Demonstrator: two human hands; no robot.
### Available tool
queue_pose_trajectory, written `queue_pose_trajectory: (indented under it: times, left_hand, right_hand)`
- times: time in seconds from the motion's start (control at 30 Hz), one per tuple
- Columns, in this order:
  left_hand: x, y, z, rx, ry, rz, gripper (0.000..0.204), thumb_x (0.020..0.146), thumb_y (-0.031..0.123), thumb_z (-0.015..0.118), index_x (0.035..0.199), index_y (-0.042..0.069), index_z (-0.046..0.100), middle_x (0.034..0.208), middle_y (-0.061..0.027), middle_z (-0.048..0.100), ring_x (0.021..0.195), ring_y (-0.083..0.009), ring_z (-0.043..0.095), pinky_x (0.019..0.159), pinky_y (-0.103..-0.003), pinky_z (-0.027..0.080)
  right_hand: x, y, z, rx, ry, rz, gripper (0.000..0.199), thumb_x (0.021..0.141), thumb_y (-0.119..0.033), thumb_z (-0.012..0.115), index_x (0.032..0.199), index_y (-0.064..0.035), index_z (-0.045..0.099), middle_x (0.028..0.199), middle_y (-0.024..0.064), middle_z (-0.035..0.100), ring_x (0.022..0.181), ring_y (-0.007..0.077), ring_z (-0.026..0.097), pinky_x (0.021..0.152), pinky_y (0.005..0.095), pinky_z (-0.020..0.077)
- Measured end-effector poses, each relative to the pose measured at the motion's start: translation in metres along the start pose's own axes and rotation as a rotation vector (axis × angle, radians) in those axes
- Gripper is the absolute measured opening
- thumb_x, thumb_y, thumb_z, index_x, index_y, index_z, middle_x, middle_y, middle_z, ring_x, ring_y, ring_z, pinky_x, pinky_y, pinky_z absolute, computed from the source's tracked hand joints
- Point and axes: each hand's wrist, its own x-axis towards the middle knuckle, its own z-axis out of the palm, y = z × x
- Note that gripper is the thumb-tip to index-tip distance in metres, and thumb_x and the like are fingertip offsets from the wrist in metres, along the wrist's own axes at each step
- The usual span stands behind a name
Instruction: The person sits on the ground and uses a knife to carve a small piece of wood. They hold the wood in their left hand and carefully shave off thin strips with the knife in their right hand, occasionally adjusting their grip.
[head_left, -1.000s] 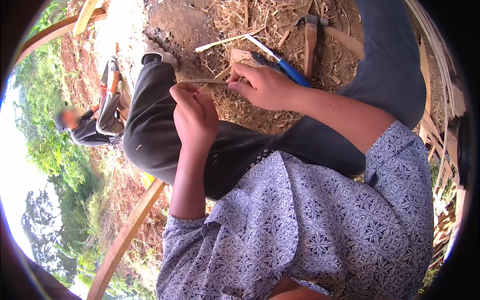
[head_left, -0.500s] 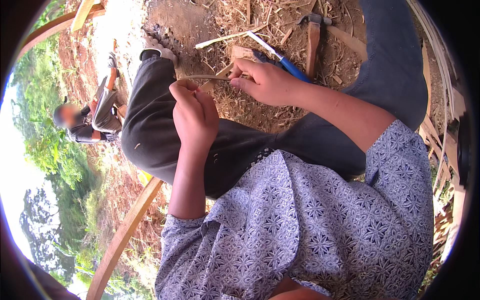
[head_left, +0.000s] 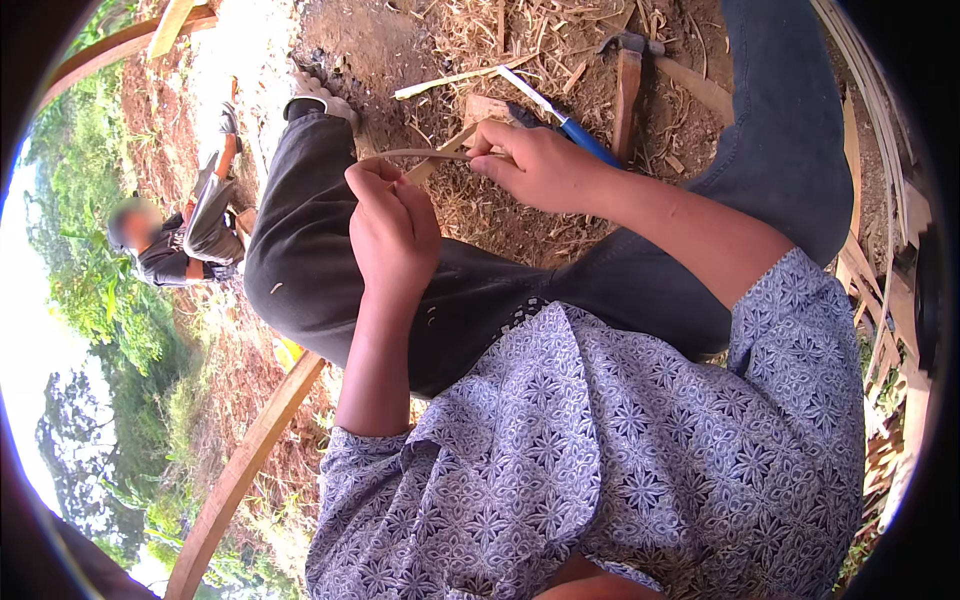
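Note:
A thin, bent strip of pale wood (head_left: 425, 153) spans the gap between my hands, bowed slightly upward. My left hand (head_left: 395, 225) is closed on its left end, with the fingers curled in above my dark trousers. At the other end my right hand (head_left: 540, 168) pinches the strip between thumb and fingers. Beneath the strip, a flat piece of wood (head_left: 440, 152) slants between the hands. Just beyond my right hand lies a tool with a blue handle (head_left: 588, 140) and a long pale blade; its exact kind is unclear.
A claw hammer (head_left: 627, 90) with a wooden handle lies beyond my right wrist. Wood shavings (head_left: 560, 35) cover the ground between my legs. A long wooden beam (head_left: 245, 465) runs along the left. Farther left, another person (head_left: 165, 240) sits on the slope.
The strip and both hands keep nearly the same pose, with a very slight shift to the right in the picture. The hold on the strip has not changed.

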Motion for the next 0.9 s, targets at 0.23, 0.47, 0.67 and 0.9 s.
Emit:
queue_pose_trajectory:
  times: [0.23,0.47,0.67,0.9]
  left_hand:
    - [0.0,0.005,-0.008,-0.005,0.031,-0.047,0.01,0.101,0.002,0.048,0.109,-0.001,0.043,0.07,-0.0177,0.054,0.055,-0.032,0.054,0.055,-0.043,0.042]
    - [0.002,0.0,-0.005,-0.013,0.022,-0.011,0.01,0.1,0.0,0.048,0.109,-0.003,0.044,0.07,-0.0163,0.053,0.056,-0.0318,0.055,0.055,-0.042,0.043]
    - [0.006,-0.006,-0.007,0.002,0.012,0.018,0.013,0.099,0.0,0.05,0.109,-0.003,0.043,0.074,-0.0201,0.057,0.059,-0.0385,0.06,0.055,-0.046,0.046]
    - [0.0,-0.006,0.0,0.051,0.037,0.051,0.014,0.098,0.001,0.053,0.109,-0.003,0.044,0.075,-0.0195,0.059,0.059,-0.0393,0.062,0.054,-0.047,0.047]
  right_hand:
    - [0.002,0.013,-0.001,0.021,0.047,0.165,0.028,0.106,-0.033,0.058,0.118,-0.0082,0.06,0.071,0.0106,0.062,0.065,0.0251,0.062,0.067,0.0407,0.0477]
    - [0.007,0.047,0.007,0.217,0.02,0.223,0.031,0.106,-0.036,0.057,0.122,-0.0095,0.059,0.074,0.0065,0.06,0.062,0.0174,0.057,0.063,0.037,0.0465]
    - [0.009,0.026,0.001,0.396,-0.036,0.321,0.03,0.108,-0.036,0.055,0.123,-0.0092,0.057,0.071,-0.0001,0.052,0.061,0.0105,0.05,0.061,0.0316,0.0427]
    - [0.008,0.03,0.007,-0.076,0.082,0.118,0.029,0.108,-0.034,0.053,0.121,-0.0081,0.058,0.085,0.013,0.07,0.071,0.0248,0.066,0.068,0.0389,0.0484]
